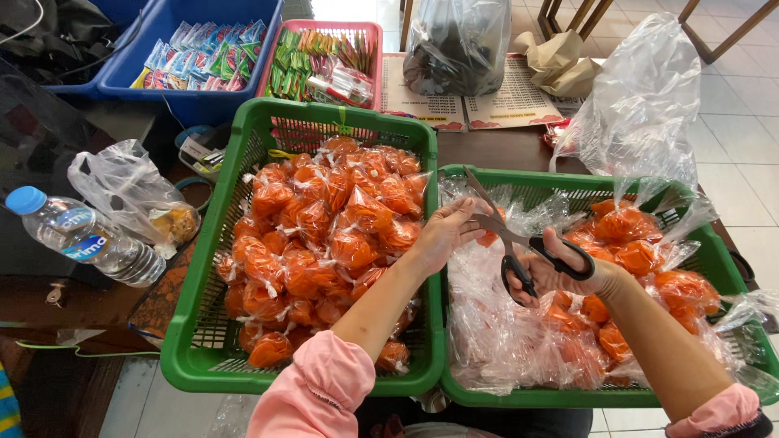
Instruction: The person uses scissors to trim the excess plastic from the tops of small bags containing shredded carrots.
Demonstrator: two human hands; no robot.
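Observation:
My right hand (568,272) grips black-handled scissors (507,231), blades open and pointing up-left over the right green basket (519,397). My left hand (442,235) reaches across from the left and pinches a small orange-filled clear packet (488,238) right at the blades. The right basket holds a tangle of clear plastic with joined orange packets (625,227). The left green basket (195,324) is piled with several separate tied orange packets (324,235).
A water bottle (81,237) and a clear bag (130,195) lie at left. Blue (195,101) and pink (373,32) crates of sachets stand behind, beside a dark-filled plastic bag (458,45). A large empty clear bag (641,105) rises at back right. Tiled floor to the right.

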